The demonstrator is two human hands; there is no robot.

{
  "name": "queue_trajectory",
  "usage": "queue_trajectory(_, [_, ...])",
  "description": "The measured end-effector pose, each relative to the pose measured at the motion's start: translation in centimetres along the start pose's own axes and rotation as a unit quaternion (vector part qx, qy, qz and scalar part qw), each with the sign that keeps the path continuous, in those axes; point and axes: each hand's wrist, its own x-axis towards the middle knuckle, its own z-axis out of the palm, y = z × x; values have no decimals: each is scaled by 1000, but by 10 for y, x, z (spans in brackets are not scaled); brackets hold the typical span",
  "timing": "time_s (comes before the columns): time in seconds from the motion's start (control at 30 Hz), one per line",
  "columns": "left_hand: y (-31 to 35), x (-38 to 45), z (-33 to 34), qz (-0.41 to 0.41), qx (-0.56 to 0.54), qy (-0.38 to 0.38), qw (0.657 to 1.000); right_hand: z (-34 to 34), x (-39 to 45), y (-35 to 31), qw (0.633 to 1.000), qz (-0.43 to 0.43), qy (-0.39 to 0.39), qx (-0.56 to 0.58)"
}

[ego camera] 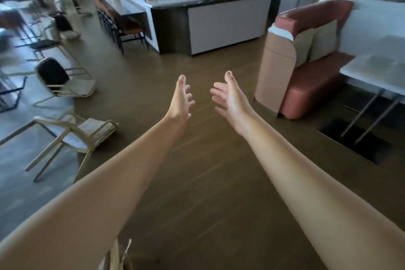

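1. Both arms are stretched out over the brown floor.
2. The left hand is spread wide; nothing is held.
3. The right hand is spread wide too, empty.
4. A pale chair is seen nearby, on the left.

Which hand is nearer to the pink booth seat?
Right. The right hand is left of the pink booth seat, not touching; the left hand is farther left.
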Motion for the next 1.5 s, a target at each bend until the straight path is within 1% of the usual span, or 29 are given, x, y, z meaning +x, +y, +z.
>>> queue_trajectory(0.2, [16,60,-63,-15,-40,109,993,57,79,-2,995,11,-103,-8])
queue_trajectory(0.4, [25,116,-121,8,-32,163,986,121,154,5,986,20,-166,-16])
queue_trajectory(0.53, [39,172,-164,15,-45,177,983,168,206,2,984,16,-176,-19])
queue_trajectory(0.67, [65,224,-191,24,-55,169,984,204,258,-10,984,4,-176,-29])
queue_trajectory(0.8, [86,262,-213,39,-49,160,985,235,302,-22,985,7,-167,-34])
queue_trajectory(0.93, [98,299,-245,41,-53,170,983,272,348,-25,984,13,-174,-39])
queue_trajectory(1.07, [105,349,-279,31,-75,200,976,312,402,-22,978,21,-204,-35])
queue_trajectory(1.23, [117,421,-308,34,-68,230,970,350,484,-20,973,31,-228,-27])
queue_trajectory(1.37, [138,484,-335,43,-55,275,959,377,564,-31,968,37,-248,-25])
queue_trajectory(1.5, [162,539,-365,49,-46,325,943,411,632,-47,957,40,-285,-30])
